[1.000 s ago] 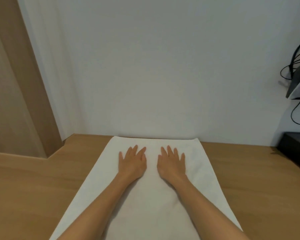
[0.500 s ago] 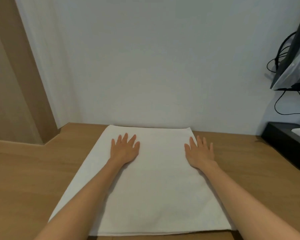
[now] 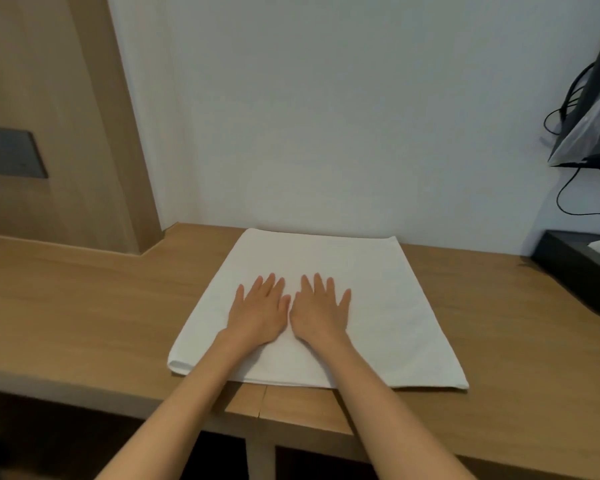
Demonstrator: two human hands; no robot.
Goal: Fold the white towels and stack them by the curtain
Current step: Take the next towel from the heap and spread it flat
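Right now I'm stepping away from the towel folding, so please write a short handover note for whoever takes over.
Left hand: open, pressing flat on the white towel.
Right hand: open, flat beside it, thumbs almost touching.
The towel lies on the wooden desk, far edge near the wall.
Done: at least one fold; layers show at its near left corner.
Left: remaining folds, then stacking; no stack in view.
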